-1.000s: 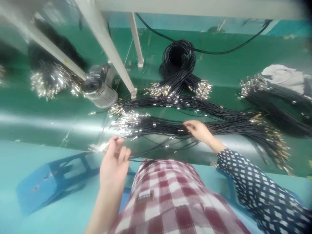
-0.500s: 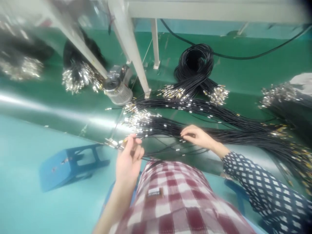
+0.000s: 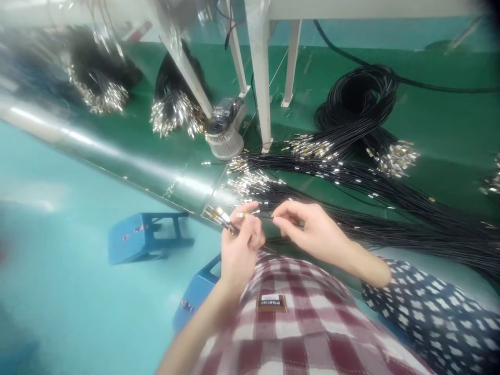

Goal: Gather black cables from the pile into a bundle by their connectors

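Note:
My left hand (image 3: 242, 245) is closed round a few black cables, whose metal-tipped ends (image 3: 219, 216) stick out to its left. Just to the right, my right hand (image 3: 308, 229) pinches a thin black cable (image 3: 266, 215) between thumb and fingertips, close to the left fingers. Beyond both hands, long black cables (image 3: 336, 208) lie in bundles on the green surface, with a cluster of silver connector ends (image 3: 250, 182) at their left end.
A coiled cable bundle (image 3: 357, 104) lies at the back right. A grey-white device (image 3: 224, 138) stands by the white table legs (image 3: 260, 78). More cable bundles (image 3: 175, 109) hang at the back left. A blue stool (image 3: 128, 237) is on the floor at left.
My right hand has left the cable bundle and come close to my left hand, now pinching a cable. The view has shifted left, so the surroundings appear further right.

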The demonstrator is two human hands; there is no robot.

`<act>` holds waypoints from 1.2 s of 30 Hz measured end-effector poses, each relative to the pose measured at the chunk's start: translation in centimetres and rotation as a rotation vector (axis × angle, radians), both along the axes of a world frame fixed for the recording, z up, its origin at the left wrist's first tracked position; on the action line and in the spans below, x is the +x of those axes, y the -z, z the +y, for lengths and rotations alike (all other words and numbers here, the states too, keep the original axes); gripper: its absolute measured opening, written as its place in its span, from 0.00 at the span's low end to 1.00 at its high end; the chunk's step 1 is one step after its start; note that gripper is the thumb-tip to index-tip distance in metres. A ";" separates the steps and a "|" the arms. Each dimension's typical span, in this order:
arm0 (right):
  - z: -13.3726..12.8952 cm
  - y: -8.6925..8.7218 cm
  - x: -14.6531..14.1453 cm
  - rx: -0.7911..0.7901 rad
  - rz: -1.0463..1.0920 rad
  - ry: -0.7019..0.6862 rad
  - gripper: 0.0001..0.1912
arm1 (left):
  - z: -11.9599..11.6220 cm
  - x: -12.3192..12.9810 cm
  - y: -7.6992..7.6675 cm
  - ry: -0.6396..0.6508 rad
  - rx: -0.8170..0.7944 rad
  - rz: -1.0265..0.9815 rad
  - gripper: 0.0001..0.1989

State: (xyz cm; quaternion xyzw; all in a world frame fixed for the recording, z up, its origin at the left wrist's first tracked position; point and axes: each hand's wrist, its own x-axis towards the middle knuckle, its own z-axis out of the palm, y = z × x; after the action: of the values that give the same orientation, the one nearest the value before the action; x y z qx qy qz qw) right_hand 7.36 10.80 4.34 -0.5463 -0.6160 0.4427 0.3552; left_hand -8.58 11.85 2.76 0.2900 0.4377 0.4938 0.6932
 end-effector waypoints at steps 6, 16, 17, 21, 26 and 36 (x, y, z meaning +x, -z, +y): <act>-1.4 -0.6 1.6 0.077 -0.090 0.053 0.06 | -0.4 0.1 -0.2 -0.034 0.068 0.012 0.06; -1.5 -2.7 0.7 0.007 -0.121 0.029 0.08 | -1.3 0.7 -0.7 0.020 0.172 0.219 0.03; -1.3 -2.6 0.7 -0.069 -0.032 0.020 0.08 | -1.4 0.7 -0.7 0.022 0.179 0.226 0.03; -1.3 -1.9 0.6 -0.300 0.269 -0.036 0.10 | -1.4 0.9 -0.7 0.020 0.194 0.242 0.02; -2.2 -1.3 0.1 0.012 -0.046 0.108 0.07 | -1.2 1.0 -1.0 0.006 0.148 0.179 0.02; -2.4 -0.8 0.1 0.021 -0.028 0.083 0.11 | -0.7 1.0 -1.2 0.061 0.027 0.133 0.02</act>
State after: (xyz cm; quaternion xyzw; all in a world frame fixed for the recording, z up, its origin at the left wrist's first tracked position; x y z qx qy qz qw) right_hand 7.45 8.41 5.16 -0.5737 -0.6022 0.4136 0.3703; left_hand -7.58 11.17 3.96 0.3445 0.4671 0.4581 0.6733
